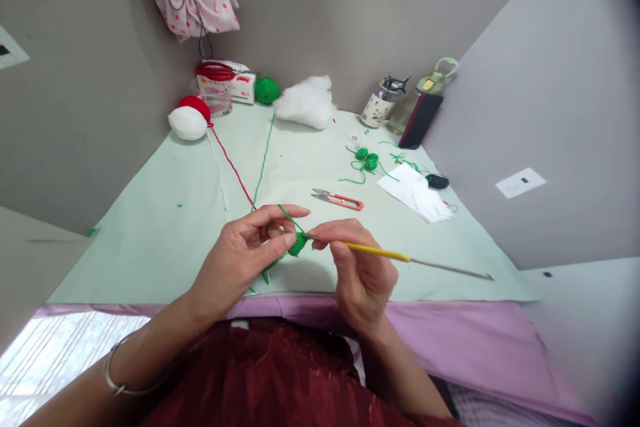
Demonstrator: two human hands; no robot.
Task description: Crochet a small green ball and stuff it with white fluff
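Observation:
My left hand [250, 243] pinches a small green crocheted piece [297, 245] between thumb and fingers. Green yarn [264, 163] runs from the back of the table to this hand, and a strand passes over its raised index finger. My right hand [363, 267] is closed round a crochet hook [377, 251] with a yellow grip and metal ends. The hook's left tip meets the top edge of the green piece; its other end sticks out to the right. Below my left hand hang green yarn tails, partly hidden by the fingers.
Orange thread snips [338, 199] lie ahead of my hands. Small green crocheted balls [371, 161] and a white paper [415, 192] are at the right. Farther back stand white stuffing [307, 103], a green yarn ball [267, 90], a white yarn ball [187, 123], a pen holder [377, 107] and a phone [421, 121].

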